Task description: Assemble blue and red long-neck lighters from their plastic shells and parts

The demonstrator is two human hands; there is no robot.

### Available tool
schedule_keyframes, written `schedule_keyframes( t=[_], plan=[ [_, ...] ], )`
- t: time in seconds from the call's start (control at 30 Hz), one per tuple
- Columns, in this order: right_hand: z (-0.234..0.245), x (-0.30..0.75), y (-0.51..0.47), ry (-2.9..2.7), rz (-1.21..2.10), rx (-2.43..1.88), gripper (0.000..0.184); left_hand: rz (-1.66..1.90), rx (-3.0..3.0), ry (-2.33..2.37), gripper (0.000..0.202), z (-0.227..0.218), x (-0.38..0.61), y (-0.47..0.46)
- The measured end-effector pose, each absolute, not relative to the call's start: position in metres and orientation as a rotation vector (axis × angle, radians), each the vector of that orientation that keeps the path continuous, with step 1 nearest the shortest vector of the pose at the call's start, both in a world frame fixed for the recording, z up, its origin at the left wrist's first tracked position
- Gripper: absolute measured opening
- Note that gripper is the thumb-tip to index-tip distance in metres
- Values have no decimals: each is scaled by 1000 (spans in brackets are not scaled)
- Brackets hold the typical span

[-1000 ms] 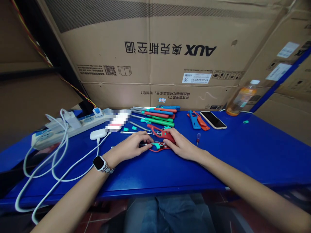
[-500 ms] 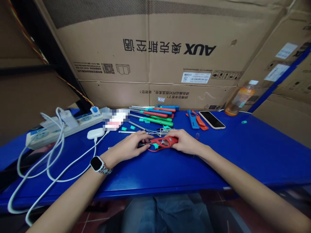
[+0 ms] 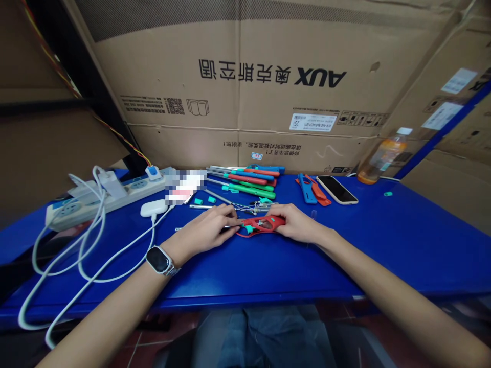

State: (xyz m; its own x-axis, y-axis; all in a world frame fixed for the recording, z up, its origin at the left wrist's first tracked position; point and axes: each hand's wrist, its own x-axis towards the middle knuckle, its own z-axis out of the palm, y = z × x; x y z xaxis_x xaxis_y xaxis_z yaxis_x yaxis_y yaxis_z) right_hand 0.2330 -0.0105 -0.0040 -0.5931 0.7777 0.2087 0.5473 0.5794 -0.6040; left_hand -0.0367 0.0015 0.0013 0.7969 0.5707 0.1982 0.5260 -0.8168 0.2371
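A red long-nosed lighter [image 3: 256, 225] with a teal trigger lies level between my hands, low over the blue table. My right hand [image 3: 295, 223] is closed round the back end of its handle. At the front end, the fingers of my left hand [image 3: 215, 225] pinch the lighter where its metal tube meets the red body. The tube's tip [image 3: 177, 229] shows past my left hand. Just behind my hands lie loose metal tubes [image 3: 220, 196] and small parts with thin wires [image 3: 255, 208]. Two teal triggers [image 3: 198, 202] sit beside them.
Several coloured lighters [image 3: 253, 180] are piled before the cardboard [image 3: 268, 102]. Blue and orange handle shells [image 3: 307, 189], a phone [image 3: 337, 189] and a drink bottle [image 3: 383, 156] stand or lie to the right. A power strip [image 3: 115, 197] with white cables [image 3: 102, 235] occupies the left.
The whole view has shifted slightly. My left fingers have closed in at the lighter's front end, where dark metal showed between them before. My right hand keeps its hold.
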Motion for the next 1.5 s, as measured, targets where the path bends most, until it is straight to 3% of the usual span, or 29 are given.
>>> schedule_keyframes(
  t=[0.37, 0.53, 0.67, 1.33, 1.5],
  plan=[
    [-4, 232, -11, -2293, 736, -1151, 8, 421, 2853, 828, 25, 1, -33, -2],
    [0, 217, -12, -2202, 741, -1112, 21, 511, 2744, 837, 23, -2, -32, -1],
    [-2, 204, -10, -2297, 653, -1034, 9, 533, 2640, 795, 20, -2, -32, 0],
    [-8, 204, -6, -2213, 801, -1129, 4, 590, 2637, 861, 16, -6, -36, 4],
    [-10, 207, -5, -2126, 869, -1163, 12, 559, 2689, 873, 22, -3, -37, 4]
  ],
)
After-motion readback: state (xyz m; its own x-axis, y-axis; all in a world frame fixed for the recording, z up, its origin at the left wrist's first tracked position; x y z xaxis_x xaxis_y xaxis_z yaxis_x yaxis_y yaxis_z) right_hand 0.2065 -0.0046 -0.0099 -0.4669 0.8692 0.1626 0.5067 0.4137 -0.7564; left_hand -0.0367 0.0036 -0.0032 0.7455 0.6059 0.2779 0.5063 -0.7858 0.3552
